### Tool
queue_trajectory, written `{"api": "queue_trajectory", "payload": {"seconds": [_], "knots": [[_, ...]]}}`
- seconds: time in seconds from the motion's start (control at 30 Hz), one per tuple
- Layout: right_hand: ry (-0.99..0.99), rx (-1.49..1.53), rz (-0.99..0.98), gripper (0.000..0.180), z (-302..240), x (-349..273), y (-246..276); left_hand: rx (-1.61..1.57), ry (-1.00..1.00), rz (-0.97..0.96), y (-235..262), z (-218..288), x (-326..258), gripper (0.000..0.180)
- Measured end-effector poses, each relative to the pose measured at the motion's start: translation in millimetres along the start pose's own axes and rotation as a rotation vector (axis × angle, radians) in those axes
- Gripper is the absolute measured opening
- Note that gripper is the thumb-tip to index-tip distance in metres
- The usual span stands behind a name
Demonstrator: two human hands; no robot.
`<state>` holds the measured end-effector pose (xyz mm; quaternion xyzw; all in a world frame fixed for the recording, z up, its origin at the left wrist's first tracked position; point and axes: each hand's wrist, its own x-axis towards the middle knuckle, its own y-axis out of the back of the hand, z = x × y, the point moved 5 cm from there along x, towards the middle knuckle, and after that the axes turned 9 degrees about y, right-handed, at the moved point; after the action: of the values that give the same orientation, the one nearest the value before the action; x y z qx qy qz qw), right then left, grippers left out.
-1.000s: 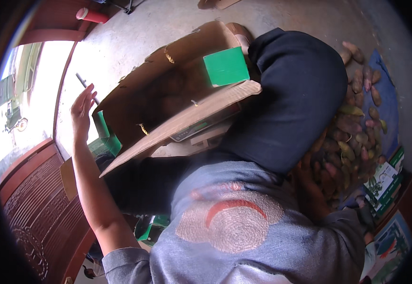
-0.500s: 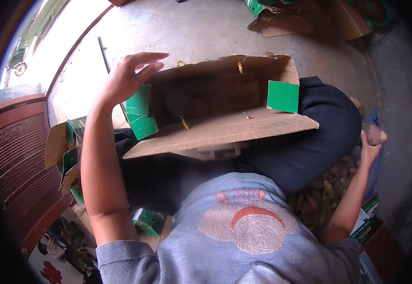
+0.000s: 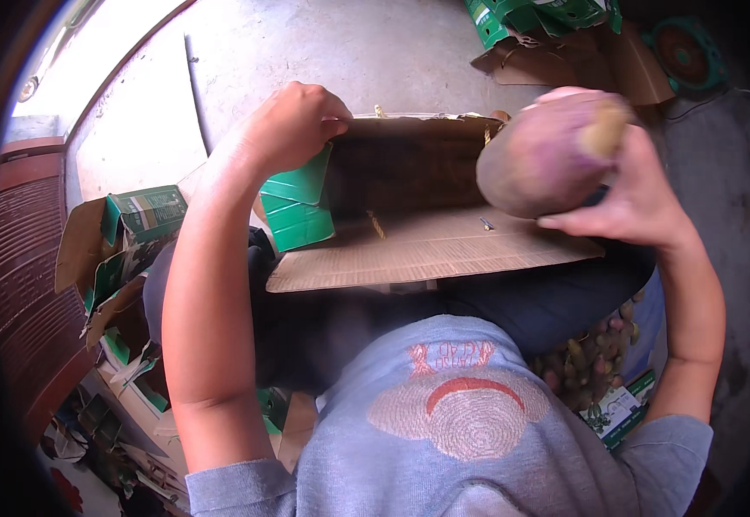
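An opened cardboard box [image 3: 444,250] with green end flaps [image 3: 301,202] and yellow rope handles rests on its side across my legs, its brown inside facing me. My left hand [image 3: 301,121] is closed over the box's upper left corner. In my right hand [image 3: 633,207], above the box's right end, is a large, smooth, purple mango-like fruit [image 3: 543,159] with a yellowish end. My fingers wrap around the fruit, which is blurred by motion and hides the right green flap. A small metal piece [image 3: 487,224] lies on the lower flap.
Several similar purplish and yellow-green fruits [image 3: 594,358] lie heaped beside my right leg, next to a green-and-white carton [image 3: 620,414]. More opened green cartons stand at left [image 3: 146,215] and at the far right [image 3: 547,26]. A green round fan-like object [image 3: 685,53] is near the far right wall.
My right hand has brought the fruit up from low on the right to over the box. My left hand has closed on the box's corner. The box appears farther right in view.
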<state>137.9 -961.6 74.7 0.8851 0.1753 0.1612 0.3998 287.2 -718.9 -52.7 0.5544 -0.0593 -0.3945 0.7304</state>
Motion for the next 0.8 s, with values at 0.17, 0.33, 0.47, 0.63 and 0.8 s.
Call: {"api": "queue_trajectory", "payload": {"seconds": [0.17,0.33,0.47,0.63,0.8], "knots": [[-0.116,-0.092,-0.558,0.081,54.6,32.3,-127.4,0.009,0.01,0.038,-1.6,-6.2,0.0,0.019],[-0.305,-0.2,-0.99,0.079,107.0,31.5,-211.4,0.102,0.015,0.03,1.1,-7.9,-4.7,0.019],[-0.198,-0.345,-1.185,0.07,134.7,18.4,-259.7,0.078,0.013,0.092,-3.8,-12.0,-2.3,0.018],[-0.413,-0.294,-1.128,0.058,150.7,8.9,-278.3,0.074,-0.021,0.09,0.7,-11.7,-1.9,0.017],[-0.582,-0.149,-0.641,0.033,126.8,32.7,-223.3,0.034,0.03,0.057,-0.8,-13.9,-2.8,0.017]]}}
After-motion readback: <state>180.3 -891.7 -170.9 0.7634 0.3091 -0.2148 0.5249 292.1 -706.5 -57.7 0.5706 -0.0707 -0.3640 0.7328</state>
